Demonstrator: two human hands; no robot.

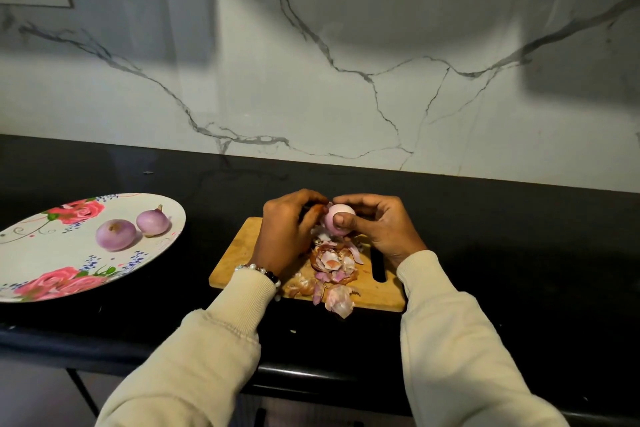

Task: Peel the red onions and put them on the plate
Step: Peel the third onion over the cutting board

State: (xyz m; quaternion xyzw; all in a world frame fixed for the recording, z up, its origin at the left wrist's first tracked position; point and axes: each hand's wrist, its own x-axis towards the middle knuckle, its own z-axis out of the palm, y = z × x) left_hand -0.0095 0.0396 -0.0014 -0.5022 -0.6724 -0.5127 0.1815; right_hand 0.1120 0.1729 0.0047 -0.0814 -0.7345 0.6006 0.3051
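Head view: right hand and left hand grip onion.

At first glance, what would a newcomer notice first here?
Both hands, the left hand and right hand, grip a pale pink peeled onion above a wooden cutting board littered with skins. To the left, two peeled purple onions lie on a white rose-patterned plate.

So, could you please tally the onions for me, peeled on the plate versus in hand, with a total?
Peeled onions on the plate: 2, one beside the other
Onion being peeled, held by the left hand and right hand: 1
Total: 3
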